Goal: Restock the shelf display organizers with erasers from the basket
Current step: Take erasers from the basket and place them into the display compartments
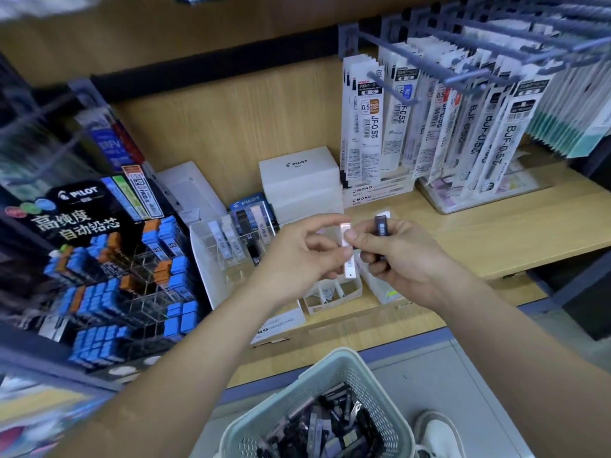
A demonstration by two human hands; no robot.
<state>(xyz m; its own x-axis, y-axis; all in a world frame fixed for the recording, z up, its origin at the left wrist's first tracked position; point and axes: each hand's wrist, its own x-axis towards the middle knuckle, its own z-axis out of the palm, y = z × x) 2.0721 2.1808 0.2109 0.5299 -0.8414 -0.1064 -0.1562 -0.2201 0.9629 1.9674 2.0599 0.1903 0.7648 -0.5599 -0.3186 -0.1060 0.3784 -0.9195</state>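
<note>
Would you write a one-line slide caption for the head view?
Left hand and right hand hold a pale eraser; the right also grips a dark eraser, above the basket.

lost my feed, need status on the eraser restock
Left grip pinches white eraser. Right grip holds dark eraser, thumb on the white one. Organizer to their left, basket below. Nothing in the way.

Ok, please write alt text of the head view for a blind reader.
The left hand and right hand pinch one pale eraser stick before a wooden shelf; the right also grips a dark eraser stick. A clear organizer stands on the shelf, and a basket of dark sticks sits below.
</note>
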